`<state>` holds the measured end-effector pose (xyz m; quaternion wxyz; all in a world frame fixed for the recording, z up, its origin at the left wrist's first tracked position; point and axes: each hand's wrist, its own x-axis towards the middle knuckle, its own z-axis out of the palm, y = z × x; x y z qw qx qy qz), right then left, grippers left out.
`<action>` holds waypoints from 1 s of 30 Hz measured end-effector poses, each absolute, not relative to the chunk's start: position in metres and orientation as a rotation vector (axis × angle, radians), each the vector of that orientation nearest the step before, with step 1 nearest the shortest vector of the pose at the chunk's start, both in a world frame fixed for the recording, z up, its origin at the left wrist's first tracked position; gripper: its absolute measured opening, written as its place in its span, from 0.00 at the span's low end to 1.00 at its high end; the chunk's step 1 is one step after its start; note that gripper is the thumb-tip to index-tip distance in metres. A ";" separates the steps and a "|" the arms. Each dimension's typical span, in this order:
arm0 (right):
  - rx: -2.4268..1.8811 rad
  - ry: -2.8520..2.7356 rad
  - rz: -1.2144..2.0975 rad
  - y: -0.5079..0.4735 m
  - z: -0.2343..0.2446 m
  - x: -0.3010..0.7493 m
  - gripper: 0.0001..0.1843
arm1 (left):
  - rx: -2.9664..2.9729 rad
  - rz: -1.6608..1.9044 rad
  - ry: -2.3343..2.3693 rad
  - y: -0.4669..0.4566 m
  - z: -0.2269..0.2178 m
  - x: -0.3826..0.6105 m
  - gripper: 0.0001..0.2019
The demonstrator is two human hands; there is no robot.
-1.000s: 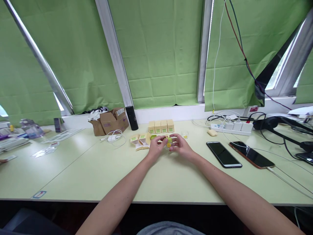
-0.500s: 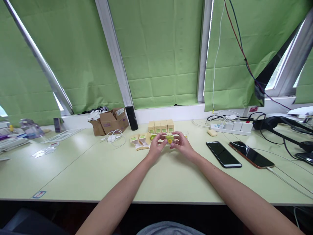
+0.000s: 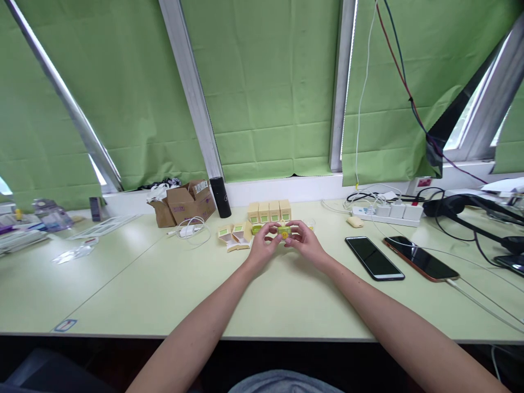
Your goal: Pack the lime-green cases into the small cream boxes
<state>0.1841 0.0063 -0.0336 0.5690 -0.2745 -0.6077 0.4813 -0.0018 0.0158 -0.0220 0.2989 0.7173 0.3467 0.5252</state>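
Between my two hands is a small yellow-green, see-through case (image 3: 284, 233) with an orange round mark on its front; its exact kind I cannot make out. My left hand (image 3: 263, 243) grips its left side with thumb and fingers. On the other side, my right hand (image 3: 304, 242) pinches it the same way. Just behind the hands stands a row of small tan cartons (image 3: 269, 210) with green labels. Left of my left hand lie opened, unfolded tan cartons (image 3: 236, 236). Another yellow-green piece (image 3: 256, 229) shows partly behind my left fingers.
Two phones, one black (image 3: 374, 258) and one in a brown case (image 3: 421, 258), lie to the right. Behind them are a white power strip (image 3: 387, 213) and a headset (image 3: 470, 215). A cardboard box (image 3: 191, 202), black cylinder (image 3: 220, 197) and white charger (image 3: 189, 231) sit back left.
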 end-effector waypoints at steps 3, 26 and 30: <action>-0.646 -1.435 1.114 0.008 -0.033 0.185 0.27 | 1.912 1.403 0.924 0.016 -0.022 -0.001 0.16; -0.403 -1.015 1.566 0.012 -0.033 0.190 0.29 | 1.881 1.532 0.884 0.012 -0.018 0.001 0.14; -0.426 -0.966 1.624 0.011 -0.031 0.193 0.24 | 1.866 1.532 0.938 0.013 -0.018 0.002 0.13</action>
